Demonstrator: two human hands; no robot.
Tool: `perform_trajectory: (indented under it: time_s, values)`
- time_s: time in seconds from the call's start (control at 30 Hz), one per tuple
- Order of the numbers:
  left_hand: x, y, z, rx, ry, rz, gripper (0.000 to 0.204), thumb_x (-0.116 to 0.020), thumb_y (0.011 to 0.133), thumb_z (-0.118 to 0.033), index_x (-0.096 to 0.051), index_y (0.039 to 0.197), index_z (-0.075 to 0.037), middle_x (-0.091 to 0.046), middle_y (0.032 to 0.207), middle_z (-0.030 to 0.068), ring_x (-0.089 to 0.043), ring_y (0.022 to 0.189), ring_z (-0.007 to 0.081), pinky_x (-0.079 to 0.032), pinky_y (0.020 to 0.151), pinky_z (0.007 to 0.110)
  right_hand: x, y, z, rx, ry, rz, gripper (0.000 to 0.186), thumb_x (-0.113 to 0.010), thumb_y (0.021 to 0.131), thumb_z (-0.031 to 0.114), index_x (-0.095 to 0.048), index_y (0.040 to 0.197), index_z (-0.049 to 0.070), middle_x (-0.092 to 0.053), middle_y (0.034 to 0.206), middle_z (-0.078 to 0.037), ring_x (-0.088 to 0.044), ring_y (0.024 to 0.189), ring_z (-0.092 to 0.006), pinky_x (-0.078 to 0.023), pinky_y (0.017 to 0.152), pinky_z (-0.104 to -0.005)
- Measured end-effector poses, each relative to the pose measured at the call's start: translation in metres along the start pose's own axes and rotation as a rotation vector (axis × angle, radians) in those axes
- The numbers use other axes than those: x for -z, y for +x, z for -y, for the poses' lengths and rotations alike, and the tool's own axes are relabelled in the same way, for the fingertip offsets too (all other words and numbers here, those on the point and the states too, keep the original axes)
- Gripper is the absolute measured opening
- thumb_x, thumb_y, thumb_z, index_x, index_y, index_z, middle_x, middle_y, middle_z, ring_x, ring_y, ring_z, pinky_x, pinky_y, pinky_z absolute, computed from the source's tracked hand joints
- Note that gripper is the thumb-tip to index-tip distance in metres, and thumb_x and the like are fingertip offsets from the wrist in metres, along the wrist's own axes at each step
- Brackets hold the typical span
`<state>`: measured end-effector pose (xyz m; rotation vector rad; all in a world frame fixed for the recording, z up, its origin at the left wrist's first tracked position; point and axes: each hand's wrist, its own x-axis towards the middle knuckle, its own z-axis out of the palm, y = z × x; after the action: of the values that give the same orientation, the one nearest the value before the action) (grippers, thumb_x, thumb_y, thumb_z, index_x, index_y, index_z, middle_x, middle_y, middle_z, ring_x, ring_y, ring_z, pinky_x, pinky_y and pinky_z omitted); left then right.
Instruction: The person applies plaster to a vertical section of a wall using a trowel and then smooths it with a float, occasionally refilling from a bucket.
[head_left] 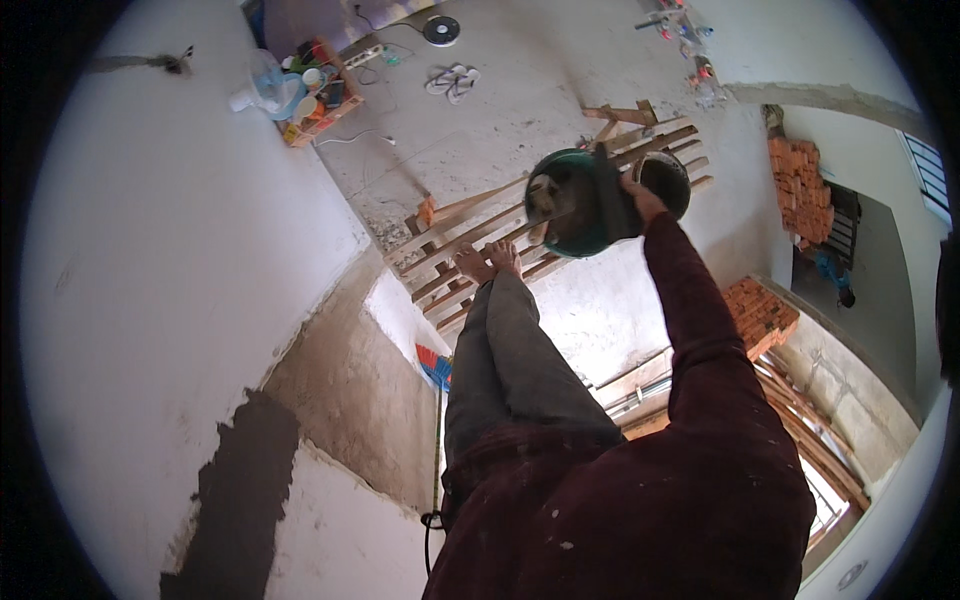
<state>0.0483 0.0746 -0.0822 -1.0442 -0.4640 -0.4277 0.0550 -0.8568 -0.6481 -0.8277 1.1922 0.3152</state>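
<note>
My right hand (645, 200) reaches out ahead to the right, its fingers closed on a dark tool (608, 190) that is blurred, so I cannot tell its exact kind. The tool is over the right side of a green tub (590, 242), hiding part of it; I cannot tell whether the two touch. In the tub there is something pale and brownish, too smeared to name. Just right of my hand is a black bucket (684, 180), partly behind my fingers. My left hand is out of view, so I cannot tell what it grasps, if anything.

My bare feet (487, 262) are side by side on spaced wooden slats (440, 262), which run from near left to far right, under the tub. I wear grey trousers (530, 350) and a dark red top (590, 500) with pale specks.

Along the left is a white wall (150, 270) with a dark patch (245, 490) on its near part. Far left, a cluttered crate (352, 103) rests on the floor (500, 125); right of it lie flip-flops (453, 84). On the right are stacked bricks (800, 190), and beyond them a person (833, 270) in blue.
</note>
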Motion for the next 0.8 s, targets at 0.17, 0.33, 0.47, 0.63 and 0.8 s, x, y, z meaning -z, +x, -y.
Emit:
perform_trajectory:
  time_s: [0.17, 0.33, 0.47, 0.63, 0.8]
  values:
    - [-0.023, -0.001, -0.029, -0.059, -0.183, -0.08, 0.081, -0.036, 0.096, -0.064, -0.019, 0.158, -0.014, -0.011, 0.163, 0.0229, -0.011, 0.147, 0.0503, -0.008, 0.113, 0.071, 0.011, 0.089, -0.123, 0.058, -0.159, 0.018, 0.061, -0.058, 0.096, 0.049, -0.059, 0.128, -0.003, -0.068, 0.116, -0.015, -0.067, 0.101, -0.0258, -0.053, 0.092, -0.0386]
    - [-0.03, 0.0, 0.007, -0.097, -0.332, -0.156, 0.08, -0.036, 0.096, -0.062, -0.019, 0.158, -0.013, -0.012, 0.163, 0.0221, -0.012, 0.148, 0.0487, -0.011, 0.113, 0.069, -0.028, 0.116, -0.164, 0.092, -0.462, -0.068, 0.069, -0.063, 0.091, 0.057, -0.063, 0.123, -0.004, -0.068, 0.115, -0.018, -0.066, 0.102, -0.0271, -0.049, 0.093, -0.0376]
    - [-0.009, 0.004, -0.03, -0.136, -0.558, -0.209, 0.079, -0.036, 0.097, -0.06, -0.02, 0.157, -0.013, -0.013, 0.163, 0.0214, -0.013, 0.148, 0.0475, -0.012, 0.113, 0.068, 0.032, 0.148, -0.172, 0.2, -0.678, -0.308, 0.056, -0.064, 0.092, 0.051, -0.068, 0.113, 0.0, -0.07, 0.102, -0.01, -0.065, 0.094, -0.0199, -0.049, 0.087, -0.0336]
    - [0.025, -0.006, -0.052, -0.147, -0.681, -0.266, 0.078, -0.036, 0.097, -0.058, -0.02, 0.157, -0.012, -0.015, 0.163, 0.0206, -0.015, 0.148, 0.0459, -0.014, 0.113, 0.066, 0.027, 0.129, -0.135, 0.496, -1.028, -0.614, 0.06, -0.058, 0.091, 0.058, -0.066, 0.114, 0.003, -0.068, 0.111, -0.023, -0.064, 0.107, -0.0369, -0.048, 0.094, -0.0456]
    - [0.051, -0.012, -0.075, -0.154, -0.771, -0.301, 0.076, -0.037, 0.098, -0.056, -0.021, 0.157, -0.011, -0.016, 0.163, 0.0197, -0.016, 0.148, 0.0443, -0.017, 0.113, 0.064, -0.024, 0.035, -0.12, 0.079, -1.216, -0.529, 0.063, -0.05, 0.095, 0.057, -0.055, 0.124, 0.002, -0.067, 0.111, -0.027, -0.064, 0.108, -0.042, -0.048, 0.093, -0.0502]
